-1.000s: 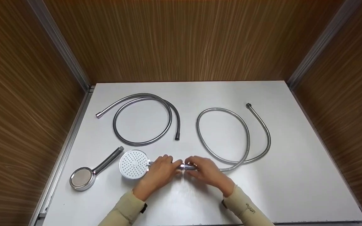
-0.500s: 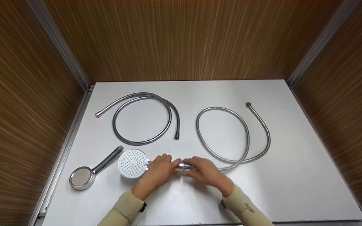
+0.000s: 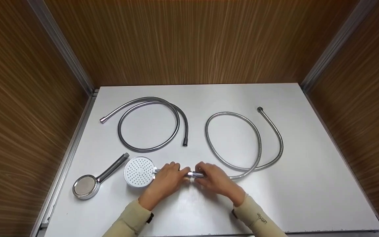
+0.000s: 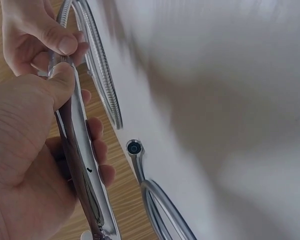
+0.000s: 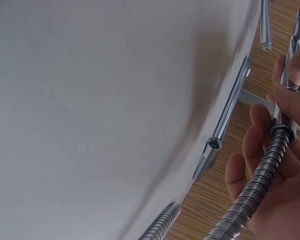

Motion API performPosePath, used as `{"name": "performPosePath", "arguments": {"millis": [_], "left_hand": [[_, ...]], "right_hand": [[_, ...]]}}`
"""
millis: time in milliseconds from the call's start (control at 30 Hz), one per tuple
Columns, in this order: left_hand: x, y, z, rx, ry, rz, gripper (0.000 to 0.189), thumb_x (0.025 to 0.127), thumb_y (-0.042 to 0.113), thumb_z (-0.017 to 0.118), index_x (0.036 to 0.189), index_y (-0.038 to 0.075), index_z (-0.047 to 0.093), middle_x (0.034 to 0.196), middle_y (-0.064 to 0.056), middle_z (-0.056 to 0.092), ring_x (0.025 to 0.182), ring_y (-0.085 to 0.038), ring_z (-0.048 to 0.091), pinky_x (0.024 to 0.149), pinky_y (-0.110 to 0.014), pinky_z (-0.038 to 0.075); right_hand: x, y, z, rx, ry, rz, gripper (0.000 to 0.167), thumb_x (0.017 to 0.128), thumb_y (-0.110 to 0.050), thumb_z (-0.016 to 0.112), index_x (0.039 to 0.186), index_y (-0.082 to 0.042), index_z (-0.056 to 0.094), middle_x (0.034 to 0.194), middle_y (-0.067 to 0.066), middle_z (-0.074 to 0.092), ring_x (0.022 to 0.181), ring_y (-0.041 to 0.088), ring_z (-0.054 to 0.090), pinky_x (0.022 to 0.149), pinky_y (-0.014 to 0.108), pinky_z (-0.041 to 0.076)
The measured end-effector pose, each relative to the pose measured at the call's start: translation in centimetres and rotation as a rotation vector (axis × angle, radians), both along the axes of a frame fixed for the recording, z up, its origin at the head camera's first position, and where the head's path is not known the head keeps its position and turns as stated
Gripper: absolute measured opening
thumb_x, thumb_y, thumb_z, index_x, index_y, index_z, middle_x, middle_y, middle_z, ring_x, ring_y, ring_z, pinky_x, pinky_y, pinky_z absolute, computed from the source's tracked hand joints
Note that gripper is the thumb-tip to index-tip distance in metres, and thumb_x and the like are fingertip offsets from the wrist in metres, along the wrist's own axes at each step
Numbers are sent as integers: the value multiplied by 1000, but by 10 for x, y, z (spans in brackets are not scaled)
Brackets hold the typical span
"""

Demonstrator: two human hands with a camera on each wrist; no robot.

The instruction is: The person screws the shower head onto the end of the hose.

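Observation:
My left hand [image 3: 167, 181] grips the chrome handle [image 4: 76, 135] of a round shower head [image 3: 139, 171], its white, dotted spray face turned up. The left thumb lies along the handle near its end. My right hand [image 3: 218, 179] holds the metal end fitting [image 3: 197, 174] of a ribbed silver shower hose [image 3: 259, 141] between thumb and fingers. That fitting meets the handle's end in line; how far it is threaded on cannot be seen. From the right palm the ribbed hose [image 5: 262, 180] runs back to a loop on the table.
A second hand shower [image 3: 86, 187] with a dark chrome handle lies at the left. Behind it, a darker, smooth shower hose [image 3: 148, 150] lies coiled on the white table [image 3: 308, 191]. Wood-grain panels [image 3: 189, 42] enclose the back and both sides.
The right fingers moved toward the joint on the fitting, then drew back a little to the right, showing more metal. My left hand and the shower head have barely moved.

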State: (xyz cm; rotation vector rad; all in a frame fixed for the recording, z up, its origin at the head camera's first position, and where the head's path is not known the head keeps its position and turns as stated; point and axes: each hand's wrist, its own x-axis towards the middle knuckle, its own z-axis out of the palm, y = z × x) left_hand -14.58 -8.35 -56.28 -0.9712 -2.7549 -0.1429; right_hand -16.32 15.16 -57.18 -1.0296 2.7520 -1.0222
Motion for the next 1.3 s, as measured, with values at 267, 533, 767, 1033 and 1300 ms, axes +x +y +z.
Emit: {"name": "performPosePath", "arguments": {"millis": [267,533,767,1033,1300], "left_hand": [[0,-1,0,3,23,-3,20,98,34,71,109,20,63,79,-4,60,71,-19,53,65,-32,46],[0,-1,0,10,26,3,23,97,38,71,110,20,63,79,-3,59,71,-19,52,65,-32,46],[0,1,1,-2,-7,0,23,98,38,71,111,20,64,81,-4,60,73,-19,53,66,-32,48],[-1,1,2,-4,16,-6,26,97,40,72,110,20,63,80,-3,60,70,-18,51,63,-31,45],[-2,1,1,5,8,-2,19,98,32,69,111,19,62,79,-3,58,72,-20,53,66,-34,47]], "right_hand": [[0,2,1,5,11,25,18,96,-16,76,111,-8,72,97,1,75,84,15,66,79,35,56],[0,3,-1,-1,52,37,21,99,-20,73,115,-7,74,100,4,77,86,17,67,80,36,56],[1,2,0,-12,21,17,31,97,-27,76,121,-9,67,96,4,75,84,19,67,79,37,55],[-1,1,0,-6,45,35,22,98,-19,74,116,-8,70,99,3,76,86,22,68,80,37,55],[-2,1,-1,19,75,65,24,105,-25,66,116,-5,73,99,3,76,87,17,66,81,36,55]]}}
